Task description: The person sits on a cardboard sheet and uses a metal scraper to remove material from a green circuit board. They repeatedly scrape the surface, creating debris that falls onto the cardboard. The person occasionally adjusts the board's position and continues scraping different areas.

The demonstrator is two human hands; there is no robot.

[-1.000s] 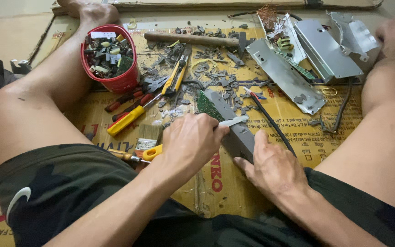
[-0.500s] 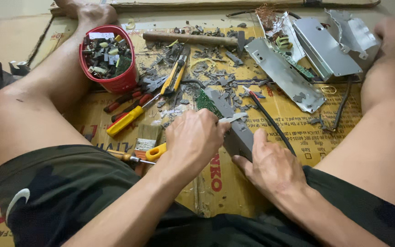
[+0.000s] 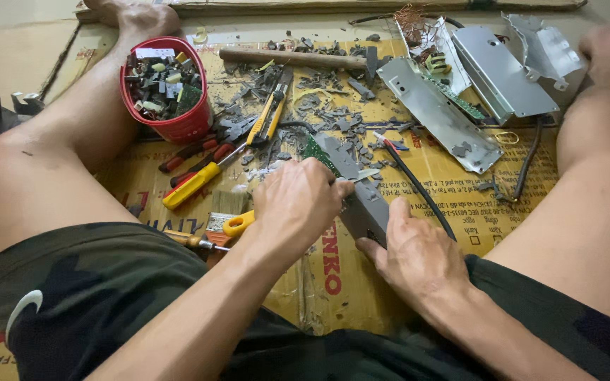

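Gripping a yellow-handled tool (image 3: pixel 238 224) in a closed fist, the left hand (image 3: pixel 298 204) presses its knuckles against the near end of a long grey casing (image 3: pixel 361 197); the tool's working tip is hidden behind the fingers, so can't tell exactly where it bites. Right hand (image 3: pixel 414 254) lies flat & open, palm down, thumb along the casing's near right side, steadying it w/o wrapping round. The casing lies on the cardboard sheet (image 3: pixel 333 282) between the person's legs, running away from the hands up-left, a green circuit board (image 3: pixel 313 149) showing at its far end. Just right of the grip, a black cable w/ a red tip (image 3: pixel 411 176) runs alongside. Left of the fist: a small brush (image 3: pixel 224 208), a wooden-handled screwdriver (image 3: pixel 188 241), then a yellow screwdriver (image 3: pixel 192 185) & red-handled pliers (image 3: pixel 199 149). Further out, a yellow utility knife (image 3: pixel 268 116) amid grey scraps. Far left, a red tub (image 3: pixel 178 127) full of small parts. Beyond, a hammer (image 3: pixel 298 58); far right, bent metal plates (image 3: pixel 439 116).
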